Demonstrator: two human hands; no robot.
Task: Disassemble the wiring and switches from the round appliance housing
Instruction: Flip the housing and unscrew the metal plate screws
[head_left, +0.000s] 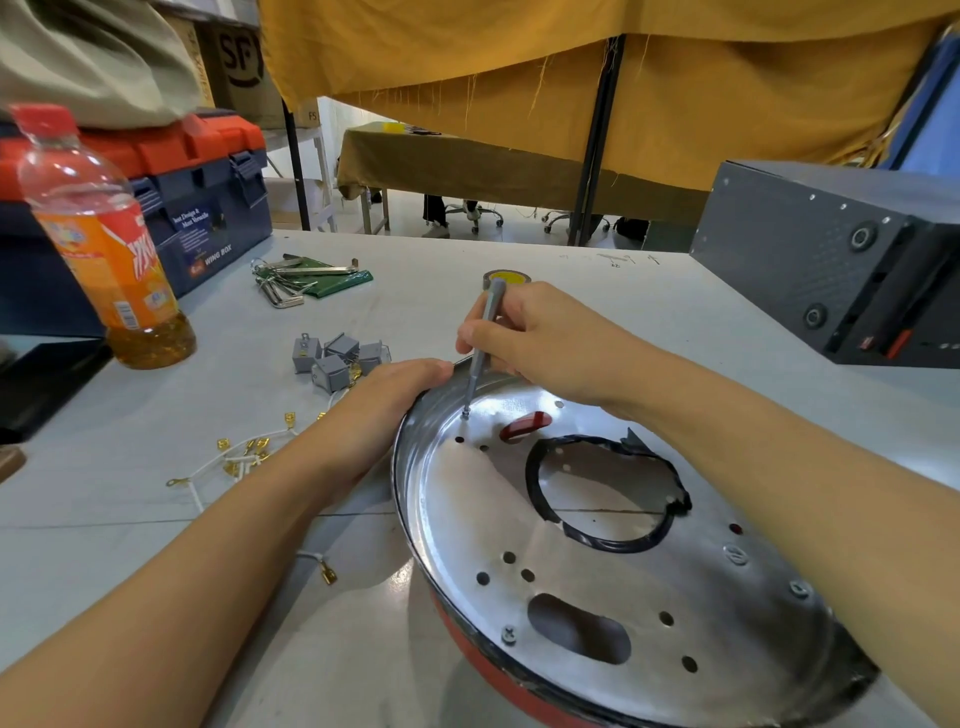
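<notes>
Head view: the round housing (613, 545), shiny metal inside w/ a red outer edge, is lying open-side up on the table (467, 270), near the front-right. A thin grey screwdriver (480, 348) is being pinched by the right hand (540, 338), fingers curled round the shaft; its tip is being held on a screw (466, 413) in the housing floor, near the far-left rim. The left hand (384, 400) is being rested on the housing's left rim, fingers laid over the edge, gripping it. Grey switches (337, 356) are lying in a cluster on the table just beyond the left hand. White wiring (244, 457) w/ brass terminals is lying loose to the left of the housing, apart from it. A bottle (98, 244), toolbox (197, 197) and hex keys (291, 280) are sitting further back-left.
</notes>
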